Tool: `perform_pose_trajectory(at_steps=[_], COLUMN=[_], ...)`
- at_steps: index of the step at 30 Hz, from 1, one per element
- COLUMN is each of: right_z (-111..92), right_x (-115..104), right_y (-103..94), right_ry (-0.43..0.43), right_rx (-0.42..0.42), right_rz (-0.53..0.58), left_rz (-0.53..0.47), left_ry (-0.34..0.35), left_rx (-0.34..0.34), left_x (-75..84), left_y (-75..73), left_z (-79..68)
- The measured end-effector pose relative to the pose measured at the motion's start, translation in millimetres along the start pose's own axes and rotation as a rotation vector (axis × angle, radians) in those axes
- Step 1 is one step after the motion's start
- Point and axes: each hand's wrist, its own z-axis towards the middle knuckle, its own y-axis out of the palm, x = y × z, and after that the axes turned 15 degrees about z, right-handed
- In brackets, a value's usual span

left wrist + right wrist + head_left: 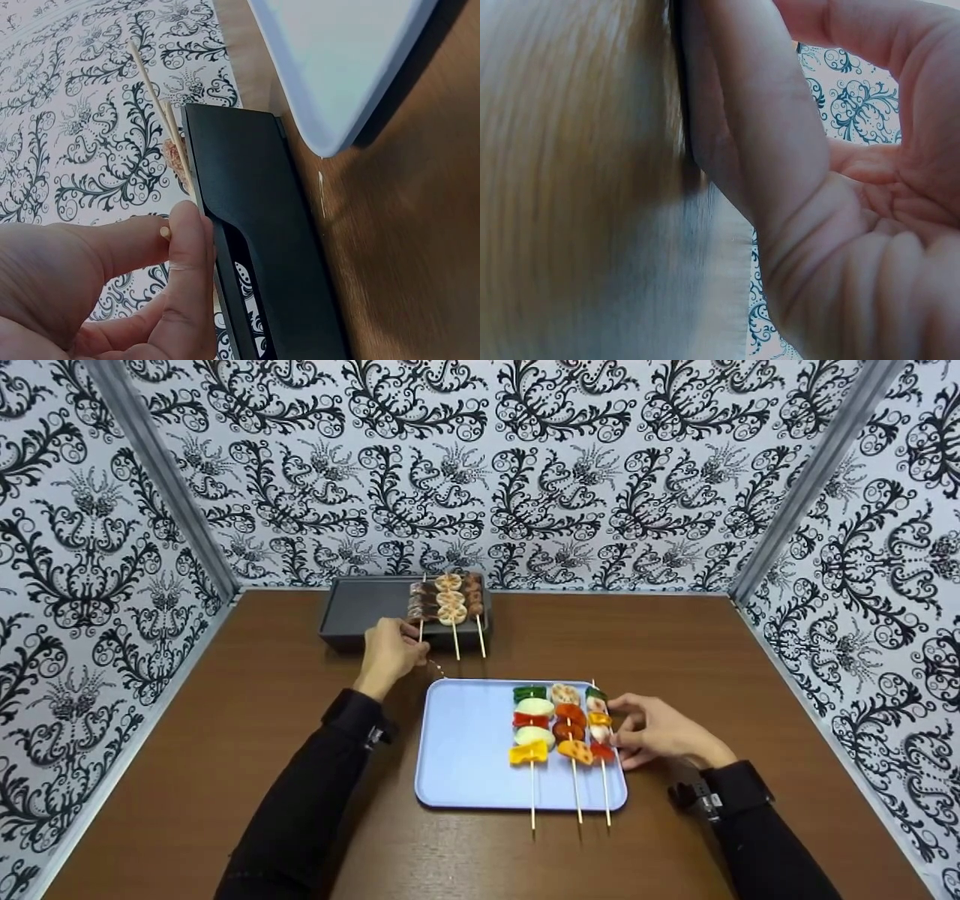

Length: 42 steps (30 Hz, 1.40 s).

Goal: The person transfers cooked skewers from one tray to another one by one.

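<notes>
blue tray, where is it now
In the head view, the blue tray lies just right of centre, nearer than the dark grill, with the right hand at its right edge.

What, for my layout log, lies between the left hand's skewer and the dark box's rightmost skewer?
A skewer of pale round slices lies there, in the head view.

The tray [465, 742] looks like smooth plastic with a soft sheen, the grill [367, 604] matt, the skewer sticks [533, 795] plain wood, the food pieces [535, 707] shiny plastic, the bench [225, 720] glossy wood, the sleeves [300, 795] dull cloth.
</notes>
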Motion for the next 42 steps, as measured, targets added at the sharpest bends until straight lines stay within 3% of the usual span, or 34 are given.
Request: perform_pose_trajectory(at_steps=[10, 15, 25, 42], right_z=[0, 1, 2, -1], right_x=[1, 0, 1, -1], right_y=[0.3, 0.5, 1.1, 0.5], right_ry=[0.007, -0.005, 0.003, -0.001], right_rx=[0.005, -0.006, 0.004, -0.015], right_rz=[0.002, -0.004, -0.009, -0.008], left_rz=[-0.197, -0.232, -0.349, -0.414], left_ry=[-0.156, -0.205, -0.233, -0.221], left_rx=[-0.133, -0.158, -0.189, -0.219], left_x=[3.7, 3.9, -3.0, -4.9], left_y=[-2.2, -5.1, -8.5, -16.0], left_z=[1.3, 0.5, 0.4, -3.0])
